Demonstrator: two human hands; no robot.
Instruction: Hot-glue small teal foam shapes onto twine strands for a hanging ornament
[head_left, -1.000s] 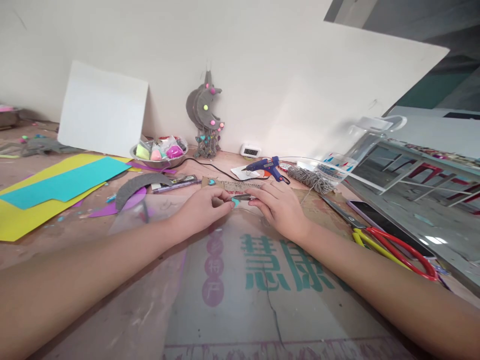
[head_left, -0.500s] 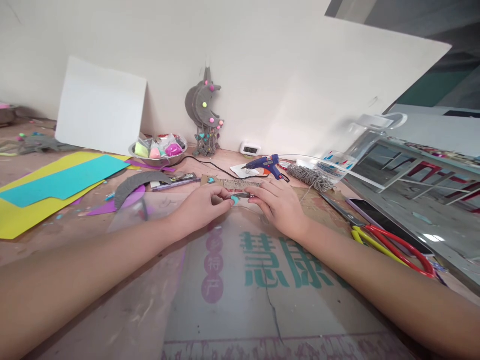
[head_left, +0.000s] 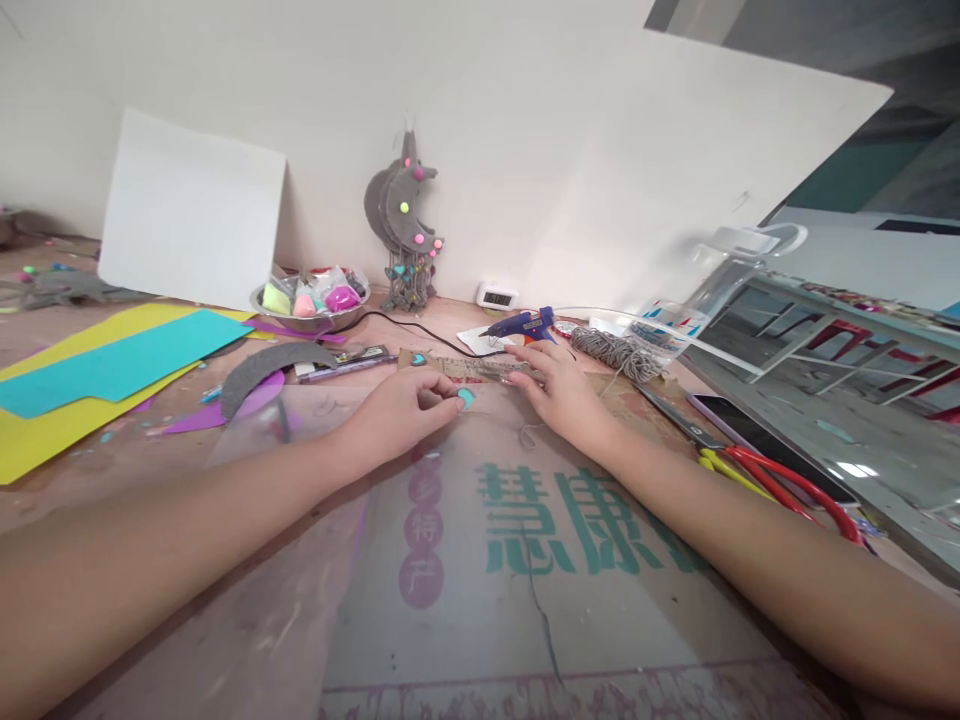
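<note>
My left hand [head_left: 409,412] pinches a small teal piece [head_left: 466,398], which looks like a cut-out of felt or foam, between thumb and forefinger. To its right, my right hand [head_left: 559,390] has its thumb and fingers apart, just above the work surface. A slim dark tool [head_left: 504,371], too blurred to name, lies by the right fingertips. A loop of thin grey string [head_left: 529,435] shows below the right hand. Both forearms rest over a clear plastic sheet [head_left: 480,630] covering printed cardboard. Another small teal-and-dark piece [head_left: 418,360] lies beyond my left hand.
Behind the hands are a blue glue gun [head_left: 523,325], a white digital clock [head_left: 496,295] and a grey yarn bundle [head_left: 616,352]. Scissors [head_left: 780,480] and a phone [head_left: 772,445] lie right. A bowl [head_left: 311,318], coloured sheets [head_left: 127,360] and a grey crescent [head_left: 274,372] stand left.
My right hand has let go of the dark tool near the teal piece, and its fingers have spread and moved slightly away. The left hand keeps its pinch. The view has shifted slightly.
</note>
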